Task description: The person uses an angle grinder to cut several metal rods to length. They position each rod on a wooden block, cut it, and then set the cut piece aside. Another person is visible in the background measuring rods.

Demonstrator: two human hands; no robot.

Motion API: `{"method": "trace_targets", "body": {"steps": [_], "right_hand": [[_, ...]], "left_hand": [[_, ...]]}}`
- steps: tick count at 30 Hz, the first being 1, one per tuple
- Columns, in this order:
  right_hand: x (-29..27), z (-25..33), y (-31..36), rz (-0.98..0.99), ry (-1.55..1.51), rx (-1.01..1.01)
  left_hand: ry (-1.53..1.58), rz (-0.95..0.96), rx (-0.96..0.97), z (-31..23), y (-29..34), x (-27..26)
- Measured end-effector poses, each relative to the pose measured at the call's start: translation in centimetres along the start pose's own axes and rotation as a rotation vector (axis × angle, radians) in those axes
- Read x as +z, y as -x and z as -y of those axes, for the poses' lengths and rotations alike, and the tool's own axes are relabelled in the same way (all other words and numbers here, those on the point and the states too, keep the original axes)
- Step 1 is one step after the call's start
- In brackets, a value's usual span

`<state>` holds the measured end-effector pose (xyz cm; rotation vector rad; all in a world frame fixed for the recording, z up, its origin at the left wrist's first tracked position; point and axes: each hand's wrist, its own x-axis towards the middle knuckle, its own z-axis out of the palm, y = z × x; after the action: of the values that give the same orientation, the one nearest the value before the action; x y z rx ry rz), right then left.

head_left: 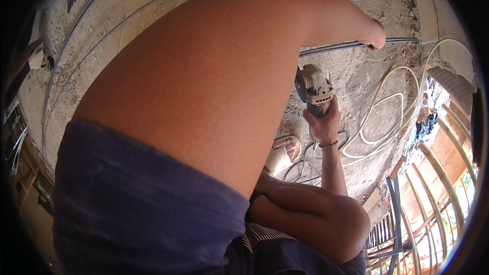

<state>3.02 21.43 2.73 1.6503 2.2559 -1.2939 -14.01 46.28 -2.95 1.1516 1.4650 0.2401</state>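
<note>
My left arm, in a dark blue sleeve, stretches across most of the view. At its end my left hand [376, 36] is closed around thin dark metal bars [400, 40] low over the rough ground. Behind the forearm part of their length is hidden. My right hand [324, 122], with a beaded bracelet at the wrist, grips an angle grinder [318, 85] by its body. The grinder's disc [301, 85] faces left, below the bars and apart from them. Whether the disc is spinning cannot be made out.
A loosely coiled white cable [379, 101] lies right of the grinder. A dark cord [304, 165] runs near a sandalled foot [283, 156]. Long thin rods [76, 24] cross the floor. At the left edge is another person's hand [37, 57]. Wooden poles [442, 173] stand at right.
</note>
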Motion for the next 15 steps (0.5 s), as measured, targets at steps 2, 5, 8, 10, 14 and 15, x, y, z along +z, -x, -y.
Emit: {"method": "trace_targets", "body": {"steps": [2,5,8,10,14,15], "right_hand": [[-0.02,0.2,-0.14,0.007,0.005,0.004],[-0.18,0.52,-0.19,0.006,-0.004,-0.002],[-0.25,0.71,-0.23,0.011,-0.007,-0.008],[-0.26,0.69,-0.23,0.02,-0.003,0.004],[-0.17,0.42,-0.25,0.02,-0.006,-0.007],[-0.14,0.34,-0.27,0.022,-0.003,0.003]], "left_hand": [[0.005,-0.002,0.005,0.03,-0.03,0.04],[0.01,-0.004,0.012,0.14,-0.07,0.05],[0.009,-0.009,0.02,0.1,-0.05,0.07],[0.01,-0.015,0.023,0.08,-0.06,0.05],[0.009,-0.037,0.033,0.04,-0.18,-0.25],[0.012,-0.041,0.034,0.02,-0.19,-0.34]]}}
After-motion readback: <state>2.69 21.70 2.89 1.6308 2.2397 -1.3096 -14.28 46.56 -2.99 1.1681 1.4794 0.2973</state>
